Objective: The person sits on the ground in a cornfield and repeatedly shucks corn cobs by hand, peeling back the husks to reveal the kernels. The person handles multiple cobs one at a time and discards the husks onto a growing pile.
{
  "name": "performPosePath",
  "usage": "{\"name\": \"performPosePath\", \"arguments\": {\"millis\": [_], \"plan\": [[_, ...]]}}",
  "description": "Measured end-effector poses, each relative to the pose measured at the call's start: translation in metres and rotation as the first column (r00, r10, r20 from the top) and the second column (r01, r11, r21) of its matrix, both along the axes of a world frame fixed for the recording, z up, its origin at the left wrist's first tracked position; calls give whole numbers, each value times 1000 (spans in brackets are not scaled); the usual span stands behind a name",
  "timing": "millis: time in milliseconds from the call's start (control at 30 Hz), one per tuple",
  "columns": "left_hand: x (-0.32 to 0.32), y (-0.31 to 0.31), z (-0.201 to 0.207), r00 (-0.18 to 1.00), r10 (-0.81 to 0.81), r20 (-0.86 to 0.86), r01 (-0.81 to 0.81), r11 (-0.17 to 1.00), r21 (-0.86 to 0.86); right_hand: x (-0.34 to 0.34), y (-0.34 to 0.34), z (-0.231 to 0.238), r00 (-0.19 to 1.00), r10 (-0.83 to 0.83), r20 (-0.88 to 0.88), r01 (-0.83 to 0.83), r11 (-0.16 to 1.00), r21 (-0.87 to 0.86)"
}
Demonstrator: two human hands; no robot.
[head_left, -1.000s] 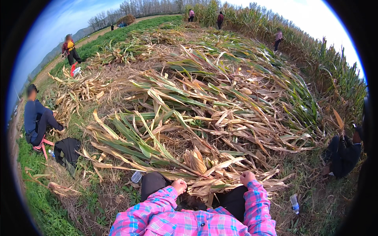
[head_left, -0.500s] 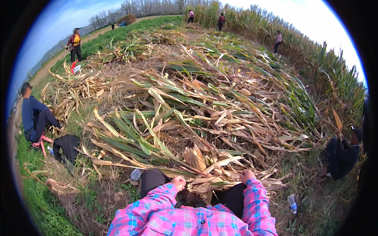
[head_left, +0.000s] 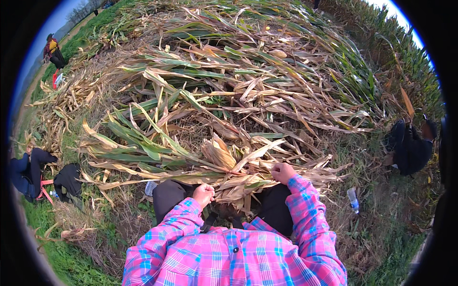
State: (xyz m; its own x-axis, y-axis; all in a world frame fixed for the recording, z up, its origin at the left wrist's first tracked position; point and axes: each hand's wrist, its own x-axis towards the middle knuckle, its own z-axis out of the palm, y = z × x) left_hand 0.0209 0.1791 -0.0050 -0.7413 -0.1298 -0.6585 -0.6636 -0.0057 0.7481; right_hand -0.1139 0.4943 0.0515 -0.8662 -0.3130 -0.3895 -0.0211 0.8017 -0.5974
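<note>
In front of my knees lies a pile of cut corn stalks with dry tan and green leaves. A corn ear in its tan husk points up from the near edge of the pile. My left hand is closed above my left knee, beside the dry leaves; anything in its fingers is hidden. My right hand is curled at the right side of the near leaves, fingertips toward them, and I cannot make out what it pinches.
A plastic bottle lies on the grass at the right, and a clear plastic bottle by my left knee. A dark jacket is on the ground near a seated person. Another person crouches at the right. Standing corn lines the far right.
The view has tilted downward, so the pile sits higher in the picture. My right hand has moved slightly forward along the leaves. My left hand stays closed near my knee.
</note>
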Motion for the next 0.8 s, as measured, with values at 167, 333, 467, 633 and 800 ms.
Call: {"name": "performPosePath", "arguments": {"millis": [167,333,467,633,800], "plan": [[-31,0,6,1000,7,-11,-6,998,61,-49,-7,-27,973,4,230,18,996,-91],[-64,9,0,995,65,72,-76,984,162,-124,-36,-62,995,78,67,-80,996,29],[-62,26,5,981,-144,129,98,946,309,-179,-81,-108,998,57,-27,-56,997,54],[-67,20,25,980,-134,150,18,801,598,-238,-140,-189,993,-7,-119,11,999,32],[-84,-3,28,934,139,328,-333,665,668,-235,-199,-233,989,-2,146,-38,961,273]]}}
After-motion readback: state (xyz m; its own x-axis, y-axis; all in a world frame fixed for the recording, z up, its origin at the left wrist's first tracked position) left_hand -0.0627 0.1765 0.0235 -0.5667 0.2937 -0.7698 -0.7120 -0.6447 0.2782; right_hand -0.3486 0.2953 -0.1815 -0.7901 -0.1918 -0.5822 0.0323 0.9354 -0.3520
